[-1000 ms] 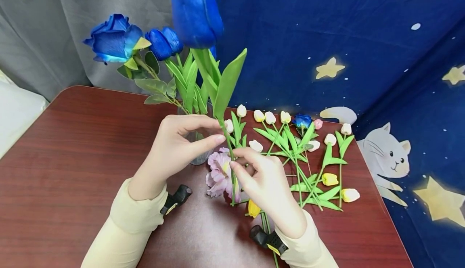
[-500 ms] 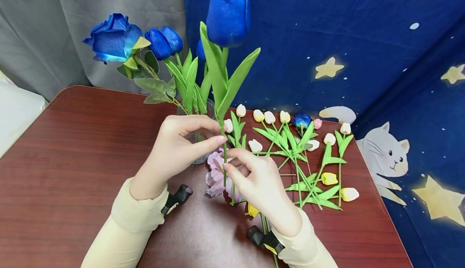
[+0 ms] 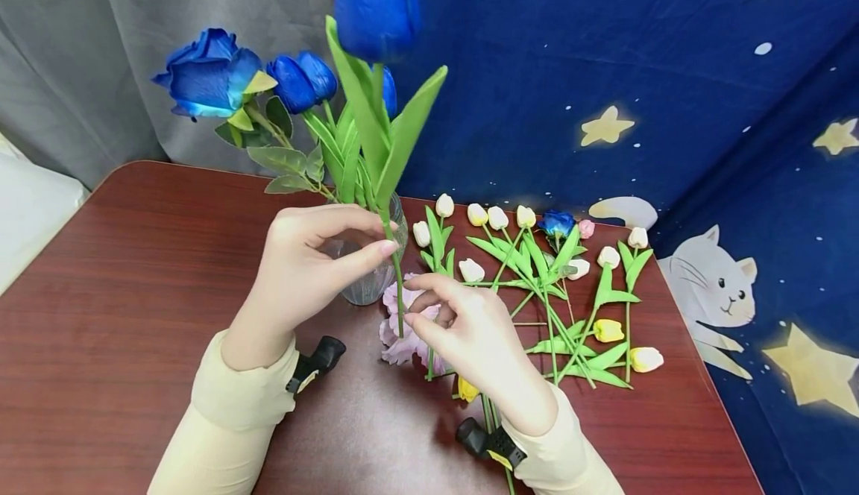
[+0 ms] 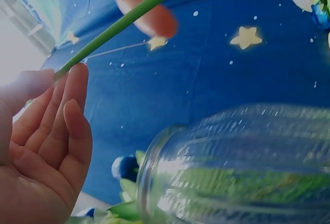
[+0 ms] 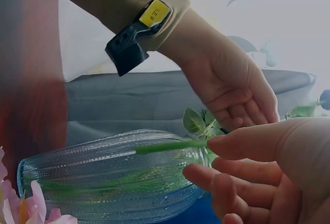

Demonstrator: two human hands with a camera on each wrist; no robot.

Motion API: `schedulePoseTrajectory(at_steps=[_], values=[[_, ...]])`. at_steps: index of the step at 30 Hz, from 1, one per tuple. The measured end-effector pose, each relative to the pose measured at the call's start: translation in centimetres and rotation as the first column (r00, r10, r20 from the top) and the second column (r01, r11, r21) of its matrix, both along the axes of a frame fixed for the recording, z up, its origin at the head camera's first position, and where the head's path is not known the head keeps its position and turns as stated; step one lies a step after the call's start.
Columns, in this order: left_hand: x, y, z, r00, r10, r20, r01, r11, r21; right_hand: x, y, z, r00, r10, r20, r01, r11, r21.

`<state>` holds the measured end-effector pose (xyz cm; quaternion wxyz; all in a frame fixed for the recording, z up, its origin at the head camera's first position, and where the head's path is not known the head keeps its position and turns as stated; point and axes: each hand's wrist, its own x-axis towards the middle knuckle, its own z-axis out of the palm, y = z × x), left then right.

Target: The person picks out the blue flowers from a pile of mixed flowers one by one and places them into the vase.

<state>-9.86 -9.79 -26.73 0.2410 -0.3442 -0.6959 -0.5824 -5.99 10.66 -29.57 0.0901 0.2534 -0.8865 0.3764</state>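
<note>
Above the dark red wood-grain table (image 3: 148, 279), from where I stand, a large blue fabric-looking rose (image 3: 208, 74) leans leftward out of a clear ribbed vase (image 3: 367, 285); the rim apparently carries its stem. Blue tulips with green leaves (image 3: 295, 85) stand in the same vase, which holds them upright.

Left hand (image 3: 288, 279): thumb and fingertips pinch the green stem of one large blue tulip (image 3: 401, 141) just below its leaves. That high hold presumably steadies the big head, the lower stem being thin. The tulip is in the air, near upright, in front of the vase and outside it, its stem end hanging free.

Right hand (image 3: 479, 331): thumb and forefinger are parted beside the lower stem, with no firm pinch shown; I cannot tell how much either touches. Their position suggests a guide for the loose end.

Behind that stem end, a ruffled lilac flower (image 3: 414, 350) lies on the table. Farther right, small green-stemmed tulips with white and yellow heads (image 3: 537, 253) lie crossed, probably spread so that each can be picked out.
</note>
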Motion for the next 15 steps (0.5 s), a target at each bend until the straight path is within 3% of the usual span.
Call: schedulePoseTrajectory(at_steps=[9, 15], values=[[0.4, -1.5, 0.6, 0.995, 0.097, 0.026, -0.100, 0.989, 0.113, -1.5, -0.1, -1.1, 0.993, -0.093, 0.073, 0.094, 0.995, -0.016], [0.6, -2.4, 0.8, 0.995, 0.100, 0.009, -0.100, 0.975, 0.199, -3.0, -0.3, -2.3, 0.980, -0.125, 0.157, 0.140, 0.986, -0.089]])
